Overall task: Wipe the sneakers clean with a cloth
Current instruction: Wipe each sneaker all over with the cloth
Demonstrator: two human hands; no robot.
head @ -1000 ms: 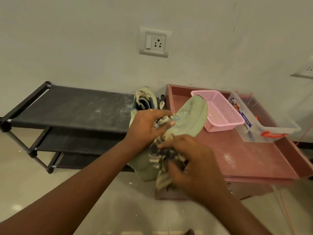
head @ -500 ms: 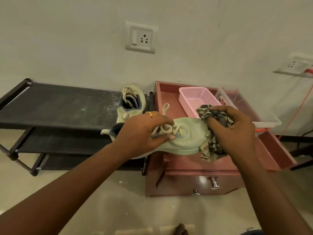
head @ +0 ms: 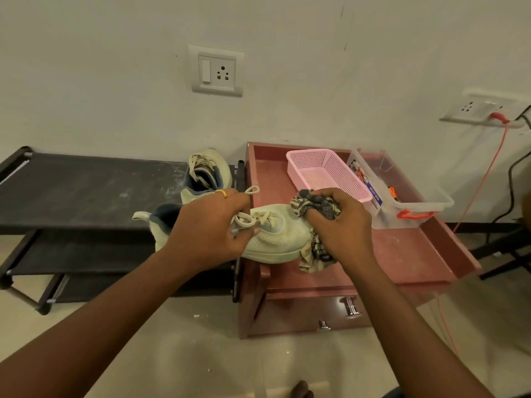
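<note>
You have a sneaker [head: 275,237] of matt, pale knit mesh with a smooth sole, and a soft woven cloth [head: 316,205]. Before you are a perforated pink plastic basket [head: 324,170], a clear glossy plastic box [head: 416,196], a dusty matt desk [head: 416,254] with shiny metal knobs [head: 349,307], and a rack [head: 86,191] of dusty black fabric.
</note>
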